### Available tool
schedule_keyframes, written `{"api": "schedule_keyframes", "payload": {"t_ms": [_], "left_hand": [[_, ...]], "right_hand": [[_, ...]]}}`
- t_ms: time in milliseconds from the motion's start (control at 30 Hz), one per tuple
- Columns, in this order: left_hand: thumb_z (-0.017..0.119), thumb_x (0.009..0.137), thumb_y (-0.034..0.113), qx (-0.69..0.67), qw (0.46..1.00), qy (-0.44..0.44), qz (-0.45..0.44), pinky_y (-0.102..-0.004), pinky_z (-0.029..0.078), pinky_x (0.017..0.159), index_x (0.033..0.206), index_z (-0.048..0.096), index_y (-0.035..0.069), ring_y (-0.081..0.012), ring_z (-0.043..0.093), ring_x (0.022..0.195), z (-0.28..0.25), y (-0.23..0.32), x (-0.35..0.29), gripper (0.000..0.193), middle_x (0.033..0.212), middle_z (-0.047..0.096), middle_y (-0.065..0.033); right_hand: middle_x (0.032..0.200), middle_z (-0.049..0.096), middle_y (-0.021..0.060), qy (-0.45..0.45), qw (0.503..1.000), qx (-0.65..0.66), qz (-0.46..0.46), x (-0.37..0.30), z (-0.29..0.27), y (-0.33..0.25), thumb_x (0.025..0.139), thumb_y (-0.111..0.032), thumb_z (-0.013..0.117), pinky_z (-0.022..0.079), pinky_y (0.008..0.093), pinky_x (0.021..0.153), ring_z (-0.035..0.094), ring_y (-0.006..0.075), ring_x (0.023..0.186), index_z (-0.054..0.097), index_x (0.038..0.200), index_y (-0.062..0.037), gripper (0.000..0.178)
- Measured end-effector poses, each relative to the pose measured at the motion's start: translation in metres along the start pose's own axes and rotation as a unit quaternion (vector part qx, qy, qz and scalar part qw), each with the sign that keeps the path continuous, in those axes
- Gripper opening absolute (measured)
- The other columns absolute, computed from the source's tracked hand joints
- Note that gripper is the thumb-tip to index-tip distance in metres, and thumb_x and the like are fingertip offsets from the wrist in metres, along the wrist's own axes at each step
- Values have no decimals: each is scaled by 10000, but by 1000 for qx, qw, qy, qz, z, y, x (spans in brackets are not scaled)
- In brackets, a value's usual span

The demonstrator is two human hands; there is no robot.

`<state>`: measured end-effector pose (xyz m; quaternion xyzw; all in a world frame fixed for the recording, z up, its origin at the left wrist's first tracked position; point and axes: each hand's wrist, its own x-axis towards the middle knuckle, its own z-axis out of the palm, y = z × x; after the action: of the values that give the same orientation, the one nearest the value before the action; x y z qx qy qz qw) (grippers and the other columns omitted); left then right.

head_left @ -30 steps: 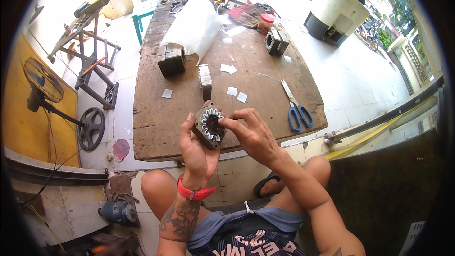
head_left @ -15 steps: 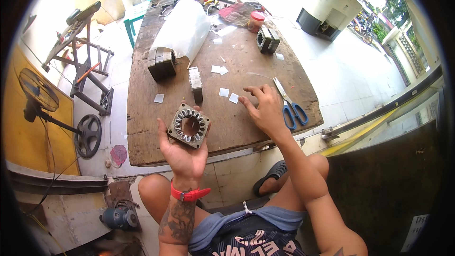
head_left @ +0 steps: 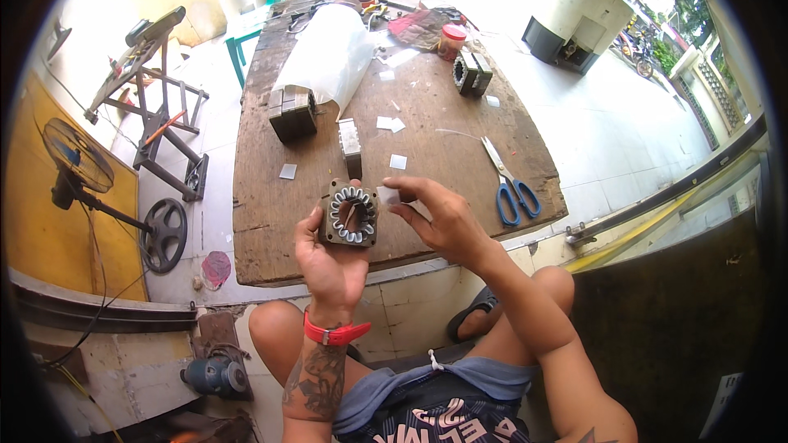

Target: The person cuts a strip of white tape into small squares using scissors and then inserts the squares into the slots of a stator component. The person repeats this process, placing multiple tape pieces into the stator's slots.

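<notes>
In my left hand (head_left: 332, 262) rests a square motor stator core (head_left: 335, 234), its round bore ringed by slots lined with pale insulation. The fingers wrap round its edges and it is tilted toward my right. Between thumb and forefinger of my right hand (head_left: 443, 217) is a small white insulation paper (head_left: 388, 195), close beside the core's right edge. Just beyond my left hand another stator core (head_left: 350, 148) stands on edge. Two loose paper pieces (head_left: 384, 123) lie farther off, one more (head_left: 398, 162) lies nearer, and another piece (head_left: 287, 171) is at the left.
A wooden table (head_left: 271, 221) carries blue-handled scissors (head_left: 515, 189) at the right. Dark stator stacks stand at left (head_left: 292, 115) and far right (head_left: 472, 74). Behind them are a white plastic bag (head_left: 324, 57) and a red-lidded jar (head_left: 451, 41). A fan (head_left: 78, 156) stands left of the table.
My right hand has picked up a paper piece from the table and brought it left to the stator core. The core in my left hand has turned toward the right.
</notes>
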<state>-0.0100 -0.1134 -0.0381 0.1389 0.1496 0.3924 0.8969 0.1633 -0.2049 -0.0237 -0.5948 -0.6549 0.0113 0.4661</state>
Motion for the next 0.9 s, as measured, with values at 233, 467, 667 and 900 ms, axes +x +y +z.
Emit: {"api": "schedule_keyframes", "payload": {"t_ms": [233, 467, 667, 900], "left_hand": [[374, 1090, 343, 45, 999, 15, -25, -406, 467, 1113, 1404, 587, 1, -245, 618, 1263, -1, -6, -2, 511, 1409, 641, -168], [375, 1082, 339, 52, 999, 8, -15, -417, 453, 1141, 1426, 571, -6, -268, 613, 1279, -6, -7, 1, 525, 1415, 636, -190], [370, 1082, 341, 41, 999, 6, -16, -428, 459, 1130, 1408, 582, -2, -272, 615, 1267, -7, -5, 0, 519, 1410, 638, -192], [351, 1105, 403, -57, 997, -44, -16, -448, 456, 1141, 1448, 546, 0, -296, 586, 1327, -2, -1, -1, 564, 1449, 611, -190]], "right_hand": [[1055, 662, 108, 2, 992, -101, -81, 0, 0, -4, 824, -22, 807, 573, 403, 826, 668, 310, 966, 676, 1179, -62, 381], [1062, 664, 102, -34, 989, -119, -85, -9, 11, 0, 847, -39, 765, 577, 413, 871, 668, 306, 1009, 665, 1164, -66, 334], [1087, 669, 97, -33, 991, -98, -83, -8, 11, 0, 904, -37, 733, 585, 402, 853, 680, 310, 1036, 667, 1270, -103, 378], [1180, 644, 152, 19, 999, 25, 18, -17, 30, 6, 1009, -215, 706, 519, 462, 976, 619, 361, 1168, 642, 1295, -78, 324]]}}
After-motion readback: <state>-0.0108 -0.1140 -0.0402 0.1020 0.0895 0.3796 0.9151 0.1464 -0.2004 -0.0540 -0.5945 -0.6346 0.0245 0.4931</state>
